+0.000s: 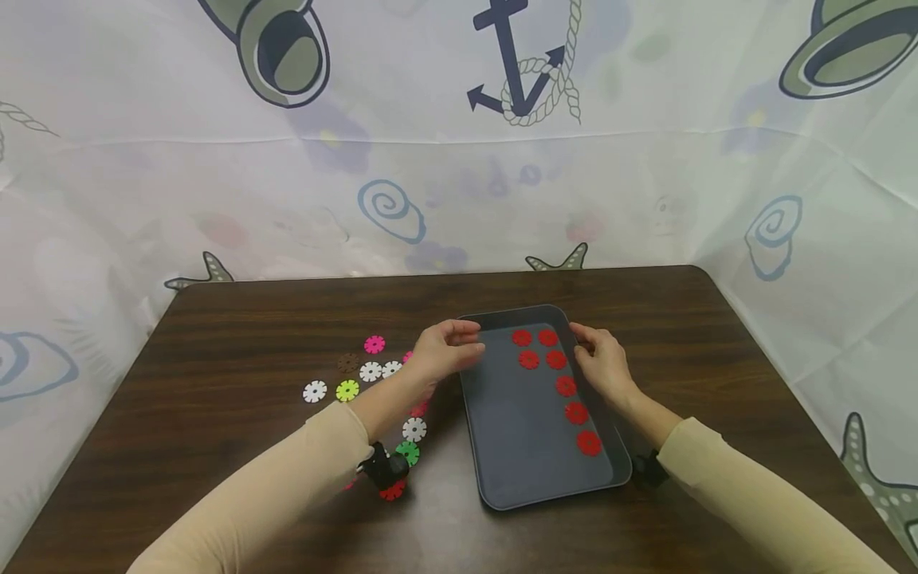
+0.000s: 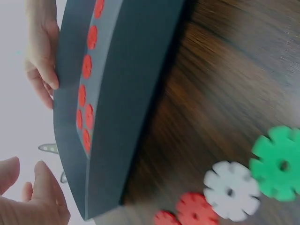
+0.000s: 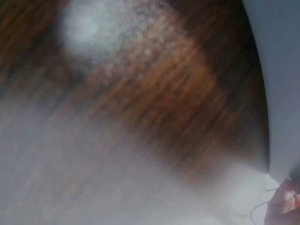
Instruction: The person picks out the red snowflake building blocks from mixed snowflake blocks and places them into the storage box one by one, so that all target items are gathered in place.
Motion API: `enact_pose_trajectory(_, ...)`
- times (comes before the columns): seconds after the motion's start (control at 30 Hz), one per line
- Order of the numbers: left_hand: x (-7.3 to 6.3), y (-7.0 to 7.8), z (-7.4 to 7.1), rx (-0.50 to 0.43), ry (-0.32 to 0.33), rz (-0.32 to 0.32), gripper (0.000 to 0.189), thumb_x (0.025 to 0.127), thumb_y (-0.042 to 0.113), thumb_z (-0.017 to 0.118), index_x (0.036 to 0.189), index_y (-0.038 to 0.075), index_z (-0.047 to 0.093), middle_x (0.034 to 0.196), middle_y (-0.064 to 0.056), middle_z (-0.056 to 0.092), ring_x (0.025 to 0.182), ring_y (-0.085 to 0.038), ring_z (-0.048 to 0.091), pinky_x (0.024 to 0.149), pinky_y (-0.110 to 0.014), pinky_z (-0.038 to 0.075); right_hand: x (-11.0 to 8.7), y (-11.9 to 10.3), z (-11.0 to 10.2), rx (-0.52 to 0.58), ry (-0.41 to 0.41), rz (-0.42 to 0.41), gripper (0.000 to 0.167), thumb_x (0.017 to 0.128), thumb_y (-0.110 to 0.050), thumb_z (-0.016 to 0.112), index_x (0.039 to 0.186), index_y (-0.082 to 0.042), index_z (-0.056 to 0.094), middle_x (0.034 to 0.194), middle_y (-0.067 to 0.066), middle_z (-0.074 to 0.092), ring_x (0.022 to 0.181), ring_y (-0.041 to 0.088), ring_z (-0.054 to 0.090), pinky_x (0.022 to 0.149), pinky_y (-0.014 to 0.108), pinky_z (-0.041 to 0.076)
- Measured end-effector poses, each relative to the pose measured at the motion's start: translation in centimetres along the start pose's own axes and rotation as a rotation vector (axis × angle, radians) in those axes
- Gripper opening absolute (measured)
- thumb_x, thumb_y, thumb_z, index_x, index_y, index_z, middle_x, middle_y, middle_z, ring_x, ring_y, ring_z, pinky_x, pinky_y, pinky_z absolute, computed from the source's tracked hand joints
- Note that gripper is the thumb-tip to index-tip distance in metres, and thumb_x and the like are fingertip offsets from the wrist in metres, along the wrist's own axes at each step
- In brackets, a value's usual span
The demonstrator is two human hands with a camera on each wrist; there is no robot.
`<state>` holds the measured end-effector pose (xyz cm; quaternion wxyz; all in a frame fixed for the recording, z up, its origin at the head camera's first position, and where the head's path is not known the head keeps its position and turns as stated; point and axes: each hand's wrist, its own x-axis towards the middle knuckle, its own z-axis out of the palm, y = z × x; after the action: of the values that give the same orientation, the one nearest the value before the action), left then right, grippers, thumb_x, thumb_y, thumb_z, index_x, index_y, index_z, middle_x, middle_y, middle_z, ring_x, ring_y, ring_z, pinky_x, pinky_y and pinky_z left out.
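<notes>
On the brown wood-grain table (image 1: 215, 359), the dark-grey, rectangular, metal-looking tray (image 1: 519, 434) was pinched at its right rim by the right hand (image 1: 606, 364), seemingly for steadiness. Seven red, notched, plastic-looking discs (image 1: 566, 386) were laid inside. Nothing was grasped by the left hand (image 1: 441, 351), fingers parted.

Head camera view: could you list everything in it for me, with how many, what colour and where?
Rectangular shallow tray: one, dark grey, right of the loose discs
Notched flat discs in the tray: seven, red, mostly along its right side
Loose notched flat discs: four white, one each yellow-green, brown and green, plus some pink and red, partly hidden; left of the tray
Wood-grain table: one, dark brown, beneath everything
Sea-patterned cloth: one, pale, behind the table
Long sleeves: two, cream, on the forearms
Wrist devices: two, black, one per wrist
Left hand: one, bare, by the tray's far left corner
Right hand: one, bare, at its right rim
</notes>
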<state>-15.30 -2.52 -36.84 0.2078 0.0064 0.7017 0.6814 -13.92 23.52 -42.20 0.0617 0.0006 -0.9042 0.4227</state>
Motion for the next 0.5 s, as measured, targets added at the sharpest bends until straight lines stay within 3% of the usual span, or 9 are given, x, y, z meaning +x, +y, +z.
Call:
enact_pose_trajectory(0.2, -0.7, -0.8, -2.3, 0.023, 0.026, -0.008, 0.043, 0.089, -0.002, 0.059, 0.13, -0.005, 0.048, 0.13, -0.026, 0.05, 0.112, -0.03, 0.058, 0.094, -0.039, 0.048, 0.1, 0.1, 0.0, 0.002, 0.005, -0.004, 0.04, 0.089, 0.008, 0.049, 0.129, 0.008, 0.051, 0.114, 0.026, 0.056, 0.101, 0.035, 0.055, 0.084, 0.045, 0.047)
enact_pose_trajectory(0.5, -1.2, -2.5, -4.9, 0.218, 0.074, -0.009, 0.044, 0.089, 0.005, 0.062, 0.13, -0.004, 0.049, 0.128, -0.024, 0.053, 0.112, -0.029, 0.057, 0.091, -0.034, 0.05, 0.0, 0.2, 0.1, 0.01, 0.006, 0.006, 0.041, 0.089, 0.008, 0.048, 0.129, 0.007, 0.051, 0.114, 0.025, 0.056, 0.101, 0.034, 0.055, 0.084, 0.043, 0.048)
